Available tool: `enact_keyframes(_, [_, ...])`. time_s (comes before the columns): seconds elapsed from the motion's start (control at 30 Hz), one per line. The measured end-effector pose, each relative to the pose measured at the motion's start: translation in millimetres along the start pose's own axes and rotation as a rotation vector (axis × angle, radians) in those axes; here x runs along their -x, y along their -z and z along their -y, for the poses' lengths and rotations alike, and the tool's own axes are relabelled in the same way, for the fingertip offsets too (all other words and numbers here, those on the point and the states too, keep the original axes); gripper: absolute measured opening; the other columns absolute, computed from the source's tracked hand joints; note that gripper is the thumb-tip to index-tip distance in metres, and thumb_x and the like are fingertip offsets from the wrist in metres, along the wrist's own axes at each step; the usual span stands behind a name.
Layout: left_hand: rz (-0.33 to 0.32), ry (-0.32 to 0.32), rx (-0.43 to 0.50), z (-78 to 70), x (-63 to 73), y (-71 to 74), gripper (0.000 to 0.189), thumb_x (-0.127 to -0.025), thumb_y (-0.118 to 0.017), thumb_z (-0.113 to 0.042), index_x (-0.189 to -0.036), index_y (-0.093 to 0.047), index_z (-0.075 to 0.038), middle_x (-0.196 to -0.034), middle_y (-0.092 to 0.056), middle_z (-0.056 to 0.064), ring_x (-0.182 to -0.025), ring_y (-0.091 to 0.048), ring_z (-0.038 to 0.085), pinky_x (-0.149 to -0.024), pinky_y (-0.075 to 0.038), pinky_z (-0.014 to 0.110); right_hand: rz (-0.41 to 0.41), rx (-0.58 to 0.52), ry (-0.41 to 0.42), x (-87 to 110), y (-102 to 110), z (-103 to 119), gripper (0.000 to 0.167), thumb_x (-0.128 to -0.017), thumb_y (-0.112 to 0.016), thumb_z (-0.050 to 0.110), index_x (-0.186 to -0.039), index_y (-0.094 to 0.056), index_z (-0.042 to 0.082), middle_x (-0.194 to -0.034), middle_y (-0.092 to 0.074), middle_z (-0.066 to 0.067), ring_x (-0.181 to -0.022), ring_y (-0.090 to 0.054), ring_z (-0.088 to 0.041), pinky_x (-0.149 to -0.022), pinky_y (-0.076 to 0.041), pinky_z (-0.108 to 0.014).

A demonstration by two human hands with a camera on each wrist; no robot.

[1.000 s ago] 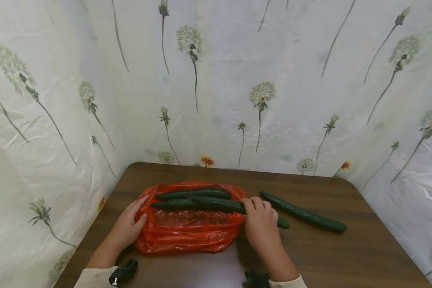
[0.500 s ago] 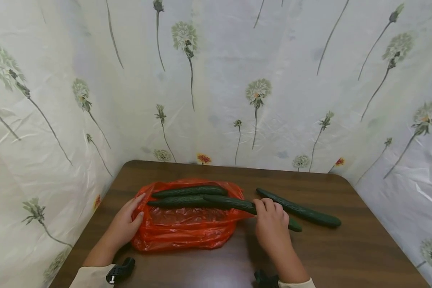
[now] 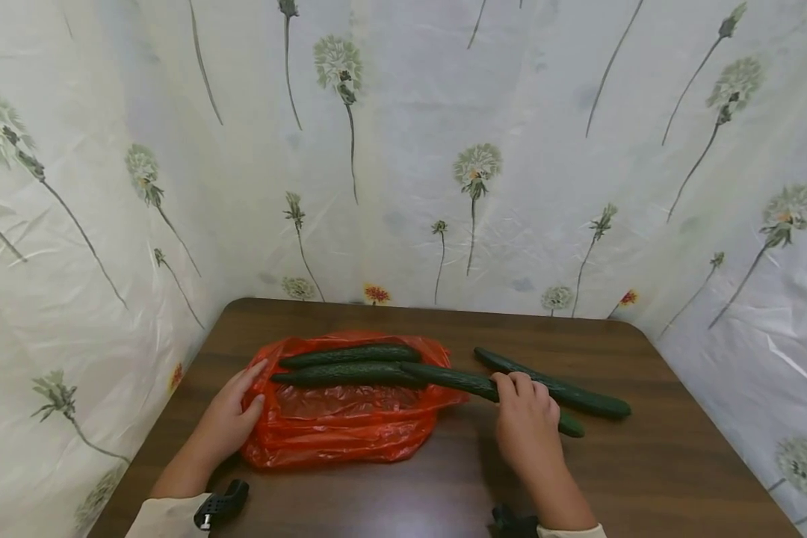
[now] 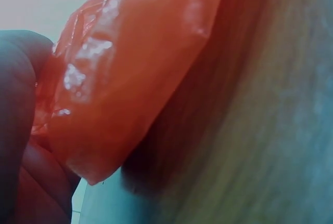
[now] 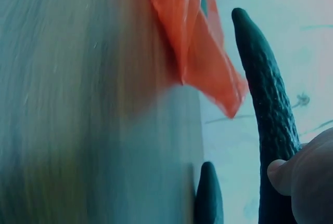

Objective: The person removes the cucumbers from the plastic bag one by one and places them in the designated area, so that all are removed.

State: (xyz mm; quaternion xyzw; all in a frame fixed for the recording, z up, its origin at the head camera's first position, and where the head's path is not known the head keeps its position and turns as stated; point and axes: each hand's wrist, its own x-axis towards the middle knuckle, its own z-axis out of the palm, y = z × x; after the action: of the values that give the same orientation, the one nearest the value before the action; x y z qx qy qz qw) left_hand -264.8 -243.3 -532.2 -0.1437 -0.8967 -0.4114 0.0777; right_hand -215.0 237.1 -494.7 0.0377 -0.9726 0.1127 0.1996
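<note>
My right hand [image 3: 527,418] grips a dark green cucumber [image 3: 453,379] near its right part, fingers over the top. In the right wrist view a thumb presses against that cucumber [image 5: 268,94], whose bumpy skin shows. Its left end overlaps the mouth of a crinkled red plastic bag [image 3: 336,448]. Two more cucumbers lie in the bag, a rear one [image 3: 350,356] and a front one [image 3: 343,373]. At the bag's left side my left hand [image 3: 229,415] holds the rim between thumb and fingers. The left wrist view has the bag [image 4: 130,68] bulging close beside that hand.
Another cucumber [image 3: 571,394] lies slantwise on the brown wooden table [image 3: 376,508], just behind my right hand. Floral sheeting [image 3: 403,149] hangs around the table's back and sides. Black wrist devices sit at both wrists.
My right hand has moved right with its cucumber, drawing it partly out over the bag's right rim. The left hand keeps its place on the bag. The view has shifted slightly.
</note>
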Motion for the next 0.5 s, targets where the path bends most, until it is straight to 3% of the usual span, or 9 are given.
enact_keyframes(0.5, [0.007, 0.003, 0.004, 0.6, -0.1, -1.6, 0.063, -0.103, -0.058, -0.006, -0.162, -0.038, -0.01, -0.16, -0.041, 0.025, -0.144, -0.044, 0.049, -0.112, -0.04, 0.069, 0.062, 0.004, -0.07, 12.1, 3, -24, 0.043, -0.1, -0.066, 0.005, -0.141, -0.056, 0.008, -0.139, -0.053, -0.023, -0.124, -0.046, -0.054, -0.098, -0.04, -0.073])
